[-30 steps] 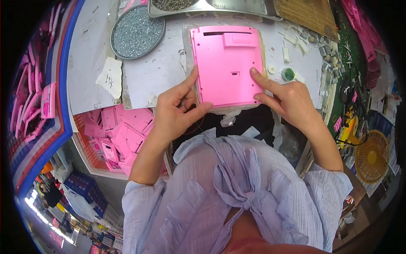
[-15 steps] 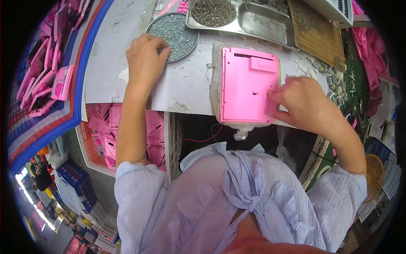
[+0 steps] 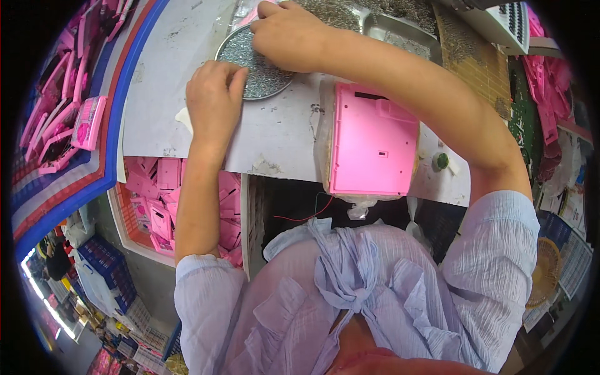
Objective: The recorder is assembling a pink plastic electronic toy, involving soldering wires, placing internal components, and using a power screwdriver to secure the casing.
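Observation:
A round metal dish [image 3: 249, 59] of small silvery screws lies on the table between my hands. At its left rim rests my left hand [image 3: 214, 94], fingers curled with their tips out of sight; what they hold, if anything, does not show. My right hand [image 3: 289, 39] reaches across over the dish's far right side, its fingers bent together beside a pink piece [image 3: 250, 16]; its grip is hidden too. The pink plastic casing [image 3: 374, 153] lies flat on a plastic-wrapped pad, its upper right corner under my right forearm. Neither hand touches it.
Behind my right arm sit a steel tray [image 3: 400, 31] of small metal parts and a brown board [image 3: 478, 59]. A small green round object [image 3: 441, 161] lies right of the casing. Below the table edge a crate [image 3: 125, 219] holds pink parts; more pink casings [image 3: 90, 122] lie at left.
My right hand has left the casing's right edge and swung far left over the screw dish. The green object now shows on the table. My left hand stays by the dish.

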The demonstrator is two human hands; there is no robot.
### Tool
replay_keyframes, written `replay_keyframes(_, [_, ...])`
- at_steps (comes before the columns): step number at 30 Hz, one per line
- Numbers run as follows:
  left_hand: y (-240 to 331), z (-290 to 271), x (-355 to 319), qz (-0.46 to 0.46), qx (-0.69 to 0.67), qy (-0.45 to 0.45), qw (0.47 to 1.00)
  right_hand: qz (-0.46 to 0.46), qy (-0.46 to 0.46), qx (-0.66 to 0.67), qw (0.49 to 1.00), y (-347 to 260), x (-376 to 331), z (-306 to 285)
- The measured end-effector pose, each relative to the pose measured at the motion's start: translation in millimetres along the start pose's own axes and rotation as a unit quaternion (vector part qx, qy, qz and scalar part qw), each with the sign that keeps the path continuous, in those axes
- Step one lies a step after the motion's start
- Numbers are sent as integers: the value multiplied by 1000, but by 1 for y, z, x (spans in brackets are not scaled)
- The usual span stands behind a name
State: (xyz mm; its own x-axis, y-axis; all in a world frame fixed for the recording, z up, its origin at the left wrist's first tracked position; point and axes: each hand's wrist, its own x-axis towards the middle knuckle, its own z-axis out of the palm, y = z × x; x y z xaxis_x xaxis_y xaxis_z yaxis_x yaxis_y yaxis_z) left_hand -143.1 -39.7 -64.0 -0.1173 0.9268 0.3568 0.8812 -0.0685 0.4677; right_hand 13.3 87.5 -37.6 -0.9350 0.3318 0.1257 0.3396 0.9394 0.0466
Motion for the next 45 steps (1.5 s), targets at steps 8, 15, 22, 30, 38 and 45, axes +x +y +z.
replay_keyframes(8, [68,-5,-15,9,-242,-120,963,235,102,383,888,16,-84,-72])
replay_keyframes(15, [103,5,-22,28,-270,-162,949,397,148,572,702,24,-222,-74])
replay_keyframes(22, [116,16,-9,182,-76,-110,974,401,150,577,696,19,-244,-66])
replay_keyframes(30, [119,16,-4,237,-31,-134,962,397,38,462,792,18,-229,-60])
replay_keyframes(38, [47,-6,20,75,49,-101,991,373,-39,510,774,44,-220,-63])
replay_keyframes(45, [12,-5,16,39,44,-121,991,92,112,181,973,26,-94,-56])
